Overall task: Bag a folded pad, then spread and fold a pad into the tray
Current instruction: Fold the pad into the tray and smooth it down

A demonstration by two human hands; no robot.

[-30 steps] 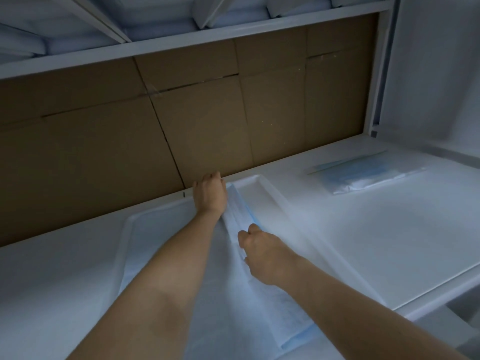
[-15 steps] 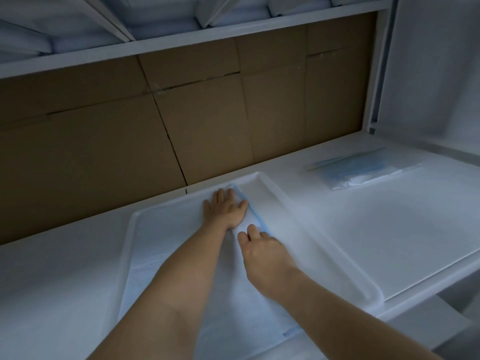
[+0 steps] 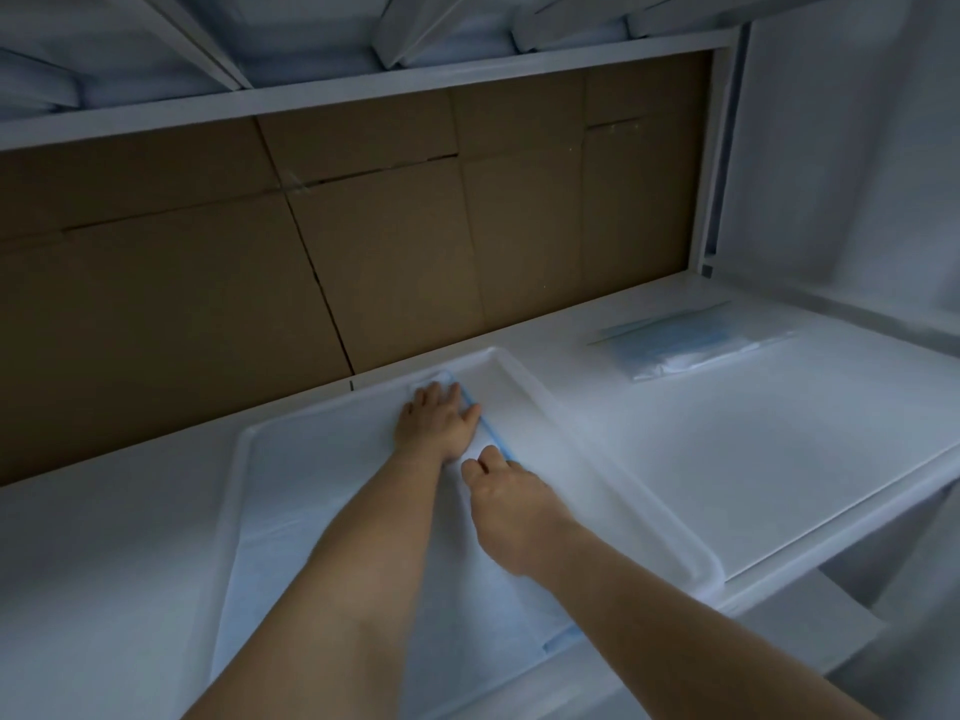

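Both hands, earlier pinching, are now pressing flat, left hand (image 3: 436,418) and right hand (image 3: 506,506), the blue-edged white pad (image 3: 332,517) into the shallow white plastic tray (image 3: 597,439), completing one fold.

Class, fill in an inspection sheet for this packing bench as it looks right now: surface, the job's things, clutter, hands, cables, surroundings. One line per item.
Surface: white bench top, dimly lit.
Job's things: thin white pad with a blue edge lies in the shallow white plastic tray; a clear plastic bag holding a folded blue pad lies on the bench to the tray's right.
Clutter: nothing seen.
Hands: left hand presses flat on the pad near the tray's far end; right hand rests on the pad by its blue edge, grip unclear.
Cables: nothing seen.
Surroundings: brown cardboard back panel; white shelf overhead.
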